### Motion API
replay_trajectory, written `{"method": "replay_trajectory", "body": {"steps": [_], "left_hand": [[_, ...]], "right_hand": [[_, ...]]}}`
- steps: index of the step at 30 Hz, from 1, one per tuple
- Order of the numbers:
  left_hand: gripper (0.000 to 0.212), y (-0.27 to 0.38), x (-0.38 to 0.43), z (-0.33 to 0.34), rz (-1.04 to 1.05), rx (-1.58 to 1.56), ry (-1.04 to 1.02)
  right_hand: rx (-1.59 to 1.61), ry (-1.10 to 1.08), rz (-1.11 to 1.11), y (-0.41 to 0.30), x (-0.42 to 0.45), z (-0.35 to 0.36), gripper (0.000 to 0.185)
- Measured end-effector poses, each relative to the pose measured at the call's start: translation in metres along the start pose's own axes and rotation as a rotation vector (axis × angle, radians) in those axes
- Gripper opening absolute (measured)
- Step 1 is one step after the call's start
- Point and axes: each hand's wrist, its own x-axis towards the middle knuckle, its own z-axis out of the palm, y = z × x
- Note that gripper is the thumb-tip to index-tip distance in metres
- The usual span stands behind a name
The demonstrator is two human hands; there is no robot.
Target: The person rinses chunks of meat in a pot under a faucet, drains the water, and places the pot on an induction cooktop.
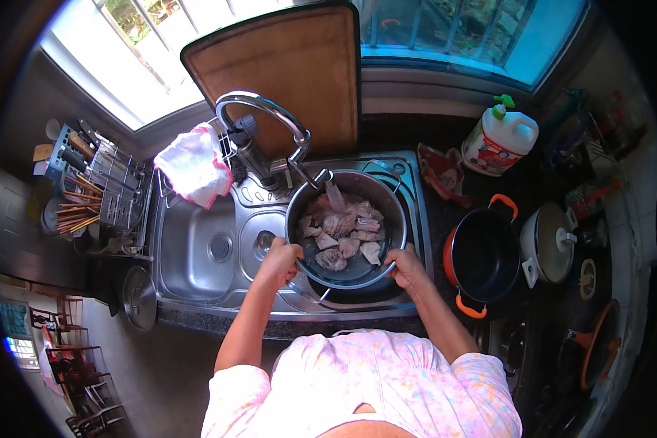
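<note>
Both hands grip the rim of a metal pot [292, 222] above the right basin of the stainless steel sink [194, 268]. My left hand [279, 263] closes on the pot's near left edge, my right hand [407, 267] on its near right edge. Inside lie several pale, pinkish chunks of meat [339, 224] with some water around them. A chrome faucet [268, 102] arches over the far rim, and a stream of water [335, 196] runs from its spout onto the meat. A wire handle hangs at the pot's near side.
Right of the sink stand an orange pot [484, 257], a lidded white pot [547, 243] and a pump bottle [498, 139]. A cutting board [279, 76] leans behind the faucet. On the left are a white cloth [194, 164] and a rack [120, 202] with chopsticks and knives.
</note>
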Motion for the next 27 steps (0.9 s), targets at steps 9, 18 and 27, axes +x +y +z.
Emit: {"method": "replay_trajectory", "body": {"steps": [9, 18, 27], "left_hand": [[0.031, -0.007, 0.002, -0.009, 0.231, 0.212, -0.031], [0.033, -0.063, -0.020, -0.003, 0.159, -0.372, -0.053], [0.040, -0.073, -0.020, 0.011, 0.105, -0.755, -0.147]], "right_hand": [[0.085, 0.144, -0.022, 0.009, -0.012, 0.010, 0.031], [0.067, 0.137, -0.020, 0.005, -0.017, 0.011, 0.044], [0.105, 0.130, 0.041, -0.001, -0.023, 0.017, 0.043]]}}
